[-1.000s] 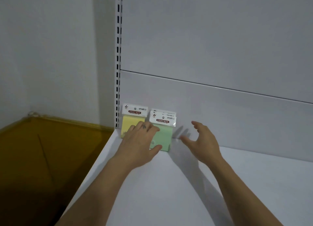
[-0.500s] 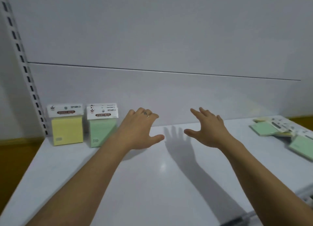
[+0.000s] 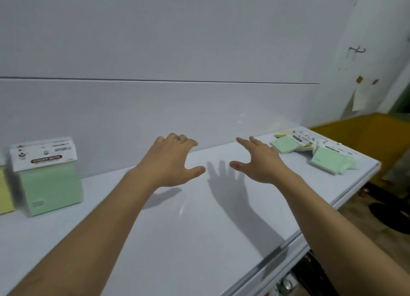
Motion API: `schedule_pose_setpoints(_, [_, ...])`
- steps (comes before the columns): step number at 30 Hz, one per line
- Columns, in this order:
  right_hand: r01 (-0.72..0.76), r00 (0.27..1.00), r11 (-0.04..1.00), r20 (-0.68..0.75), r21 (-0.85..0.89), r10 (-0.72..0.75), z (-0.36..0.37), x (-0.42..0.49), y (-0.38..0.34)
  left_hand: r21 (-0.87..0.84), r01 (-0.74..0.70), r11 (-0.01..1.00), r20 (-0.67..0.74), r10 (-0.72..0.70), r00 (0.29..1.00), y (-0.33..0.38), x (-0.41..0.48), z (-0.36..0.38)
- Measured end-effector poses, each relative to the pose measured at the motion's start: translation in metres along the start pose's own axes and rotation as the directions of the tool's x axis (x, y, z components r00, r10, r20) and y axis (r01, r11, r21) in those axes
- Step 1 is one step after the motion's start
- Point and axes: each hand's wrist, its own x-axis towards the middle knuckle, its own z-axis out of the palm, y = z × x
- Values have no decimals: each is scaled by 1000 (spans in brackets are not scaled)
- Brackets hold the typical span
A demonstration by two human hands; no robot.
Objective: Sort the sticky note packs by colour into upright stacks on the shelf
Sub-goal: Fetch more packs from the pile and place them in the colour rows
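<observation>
the view has swung right since a moment ago, bringing the loose pile of packs (image 3: 315, 150) at the shelf's (image 3: 199, 240) right end closer; left hand (image 3: 170, 164) and right hand (image 3: 259, 164) hover spread and empty, upright green stack (image 3: 50, 184) far left beside a yellow stack (image 3: 4, 193)

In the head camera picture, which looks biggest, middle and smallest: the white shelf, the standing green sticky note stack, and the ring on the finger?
1. The white shelf, much the biggest.
2. The standing green sticky note stack. It sits near the camera, so it may look bigger than it is.
3. The ring on the left hand, tiny.
</observation>
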Motion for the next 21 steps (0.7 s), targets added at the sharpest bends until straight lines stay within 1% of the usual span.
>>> schedule_pose_setpoints(4, [-39,999,999,3,35,39,-2,5,34,1,-21,1000,32,21,999,24,26,13])
schedule_pose_setpoints(8, [-38,999,983,42,179,31,-3,20,73,10,-38,999,56,38,998,55,61,25])
schedule_pose_setpoints(10, [-23,999,978,31,208,17,-4,30,96,10,-46,999,60,45,997,73,81,31])
schedule_pose_setpoints(15, [-19,999,961,-38,276,30,-19,51,169,12,-70,997,98,68,993,124,138,51])
schedule_pose_setpoints(19, [19,989,924,-143,381,39,-27,61,234,14,-68,998,140,66,988,167,192,79])
schedule_pose_setpoints(21, [24,978,923,-199,385,58,-26,66,264,-4,-55,998,160,55,986,188,216,97])
